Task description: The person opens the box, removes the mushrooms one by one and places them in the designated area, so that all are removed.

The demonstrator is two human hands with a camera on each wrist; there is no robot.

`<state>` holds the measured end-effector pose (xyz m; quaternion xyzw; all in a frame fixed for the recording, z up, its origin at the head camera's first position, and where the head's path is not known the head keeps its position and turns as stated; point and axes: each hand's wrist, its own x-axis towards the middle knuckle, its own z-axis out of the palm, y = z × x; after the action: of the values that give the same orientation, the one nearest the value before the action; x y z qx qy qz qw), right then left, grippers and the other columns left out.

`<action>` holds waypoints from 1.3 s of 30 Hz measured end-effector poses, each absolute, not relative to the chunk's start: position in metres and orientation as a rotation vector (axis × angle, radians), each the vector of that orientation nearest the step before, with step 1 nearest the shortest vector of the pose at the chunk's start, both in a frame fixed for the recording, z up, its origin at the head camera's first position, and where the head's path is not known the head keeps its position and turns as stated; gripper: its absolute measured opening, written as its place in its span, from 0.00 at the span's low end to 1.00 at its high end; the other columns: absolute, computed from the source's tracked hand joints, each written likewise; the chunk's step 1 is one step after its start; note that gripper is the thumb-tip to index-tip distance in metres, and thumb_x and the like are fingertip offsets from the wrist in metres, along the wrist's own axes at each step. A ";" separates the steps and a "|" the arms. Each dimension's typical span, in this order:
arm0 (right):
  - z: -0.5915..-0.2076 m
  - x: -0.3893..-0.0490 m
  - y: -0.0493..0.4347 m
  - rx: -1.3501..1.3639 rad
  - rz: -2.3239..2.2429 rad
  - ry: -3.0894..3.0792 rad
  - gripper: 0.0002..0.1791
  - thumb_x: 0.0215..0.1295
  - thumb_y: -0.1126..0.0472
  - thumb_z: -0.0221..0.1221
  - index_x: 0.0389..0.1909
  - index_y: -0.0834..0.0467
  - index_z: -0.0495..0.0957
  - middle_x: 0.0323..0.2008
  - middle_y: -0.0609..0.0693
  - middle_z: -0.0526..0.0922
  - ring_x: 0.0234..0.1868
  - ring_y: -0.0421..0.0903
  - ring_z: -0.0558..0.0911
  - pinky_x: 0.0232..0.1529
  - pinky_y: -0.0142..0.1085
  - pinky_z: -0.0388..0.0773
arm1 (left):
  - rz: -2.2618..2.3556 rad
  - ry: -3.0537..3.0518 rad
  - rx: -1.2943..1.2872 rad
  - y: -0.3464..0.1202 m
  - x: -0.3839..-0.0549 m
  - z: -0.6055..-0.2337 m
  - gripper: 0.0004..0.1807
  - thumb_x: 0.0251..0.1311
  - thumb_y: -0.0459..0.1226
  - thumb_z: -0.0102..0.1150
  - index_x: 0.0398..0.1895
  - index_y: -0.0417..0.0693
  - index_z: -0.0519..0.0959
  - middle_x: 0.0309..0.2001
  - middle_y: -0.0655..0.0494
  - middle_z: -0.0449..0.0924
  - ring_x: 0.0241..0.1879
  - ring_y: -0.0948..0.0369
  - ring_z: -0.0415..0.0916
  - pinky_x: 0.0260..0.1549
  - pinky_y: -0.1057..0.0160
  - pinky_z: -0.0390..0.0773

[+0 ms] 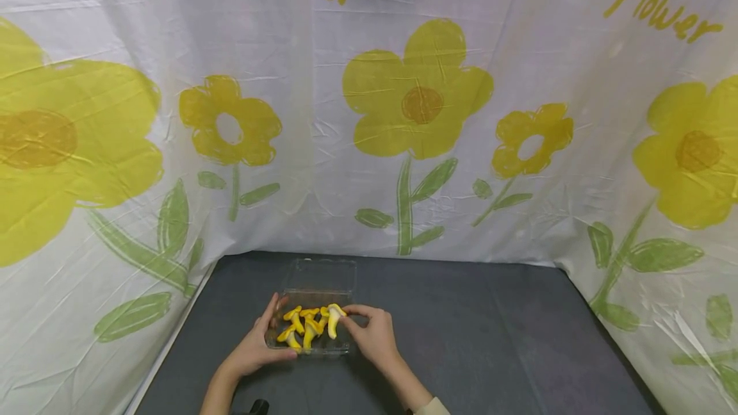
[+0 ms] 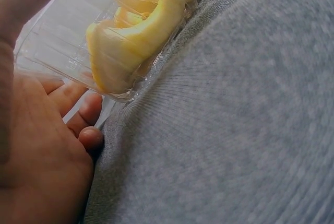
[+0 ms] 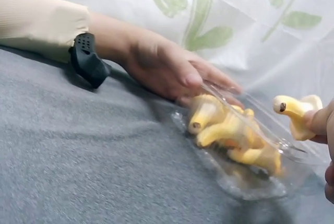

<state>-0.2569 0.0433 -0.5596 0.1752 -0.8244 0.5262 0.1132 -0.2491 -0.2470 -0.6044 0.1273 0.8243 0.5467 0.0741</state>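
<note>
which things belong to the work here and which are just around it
Part of the work:
clear plastic box, held by the left hand
mushroom-like piece, pinched by the right hand
yellow pieces inside the box

Just around it:
flower-print curtain
grey table
black wrist device

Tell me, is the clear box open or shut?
Open: in the head view, the lid lies back behind the clear box, leaving the yellow pieces uncovered.
</note>
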 end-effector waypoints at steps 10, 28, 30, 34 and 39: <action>-0.561 -0.264 0.059 0.521 1.509 -2.371 0.07 0.65 0.61 0.74 0.43 0.55 0.93 0.40 0.52 0.93 0.07 0.23 0.59 0.12 0.21 0.60 | 1.648 2.504 0.399 -0.246 -0.249 -0.606 0.74 0.56 0.39 0.81 0.87 0.41 0.28 0.86 0.41 0.44 0.62 0.48 0.57 0.64 0.36 0.64; -0.568 -0.283 0.099 0.406 1.461 -2.452 0.09 0.68 0.59 0.73 0.46 0.54 0.92 0.44 0.53 0.93 0.06 0.27 0.58 0.12 0.24 0.60 | 1.634 2.500 0.370 -0.248 -0.248 -0.605 0.73 0.56 0.40 0.81 0.87 0.44 0.29 0.86 0.41 0.44 0.58 0.55 0.58 0.56 0.66 0.68; -0.571 -0.285 0.103 0.398 1.435 -2.453 0.09 0.67 0.59 0.73 0.46 0.54 0.92 0.43 0.53 0.93 0.07 0.27 0.59 0.13 0.24 0.61 | 1.636 2.492 0.366 -0.247 -0.248 -0.605 0.73 0.56 0.40 0.81 0.87 0.44 0.29 0.86 0.42 0.44 0.60 0.55 0.59 0.58 0.64 0.70; -0.576 -0.289 0.111 0.391 1.392 -2.471 0.08 0.66 0.59 0.73 0.45 0.54 0.92 0.44 0.53 0.93 0.07 0.27 0.59 0.14 0.26 0.62 | 1.652 2.472 0.384 -0.247 -0.248 -0.604 0.74 0.57 0.40 0.81 0.87 0.43 0.28 0.86 0.41 0.42 0.67 0.50 0.58 0.67 0.48 0.69; -0.581 -0.297 0.120 0.408 1.311 -2.509 0.08 0.67 0.61 0.73 0.46 0.56 0.92 0.43 0.54 0.93 0.08 0.27 0.57 0.14 0.27 0.62 | 1.692 2.438 0.401 -0.246 -0.249 -0.604 0.74 0.57 0.39 0.80 0.86 0.42 0.27 0.86 0.38 0.41 0.75 0.41 0.53 0.69 0.31 0.61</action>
<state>-0.2966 0.1204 -0.5807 0.1411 -0.8686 0.4539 0.1400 -0.2485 -0.2462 -0.6036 0.1337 0.8120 0.5634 0.0735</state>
